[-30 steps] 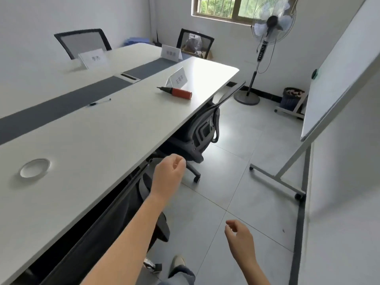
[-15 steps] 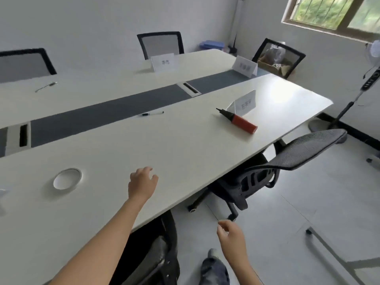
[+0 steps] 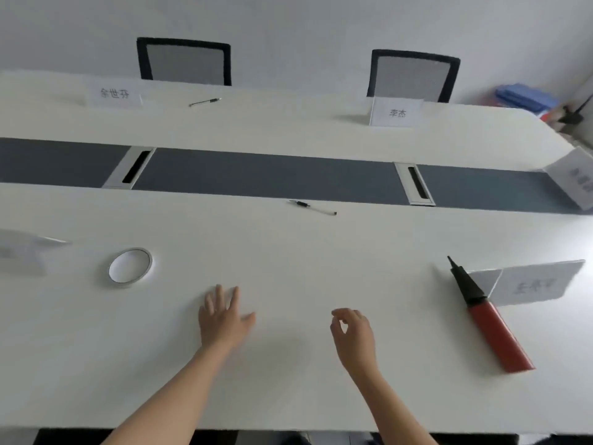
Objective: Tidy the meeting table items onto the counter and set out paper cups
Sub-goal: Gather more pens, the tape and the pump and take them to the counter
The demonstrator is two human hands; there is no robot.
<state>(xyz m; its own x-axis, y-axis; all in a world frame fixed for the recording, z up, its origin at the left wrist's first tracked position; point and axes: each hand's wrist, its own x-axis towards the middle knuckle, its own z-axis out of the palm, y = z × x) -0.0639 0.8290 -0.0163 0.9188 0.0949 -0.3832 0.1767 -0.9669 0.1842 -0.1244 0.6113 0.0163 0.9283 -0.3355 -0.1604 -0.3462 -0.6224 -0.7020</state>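
I face the long white meeting table [image 3: 288, 258] straight on. My left hand [image 3: 223, 317] hovers flat over the near half, fingers spread, holding nothing. My right hand [image 3: 354, 332] hangs beside it with fingers loosely curled and nothing in them. A roll of clear tape [image 3: 130, 264] lies to the left of my left hand. A red and black hand pump [image 3: 491, 319] lies at the right. One pen [image 3: 313, 207] rests near the grey centre strip [image 3: 266, 175], another pen [image 3: 204, 102] on the far side.
White name cards stand on the table: far left [image 3: 115, 94], far right [image 3: 396, 112], right end [image 3: 574, 176], near right [image 3: 536, 285] behind the pump, near left [image 3: 24, 248]. Two cable ports [image 3: 415, 184] sit in the strip. Two black mesh chairs [image 3: 184, 61] line the far wall.
My view has turned left from the room's floor and fan to square onto the table. Both hands have come up over the tabletop, and the left hand has spread flat.
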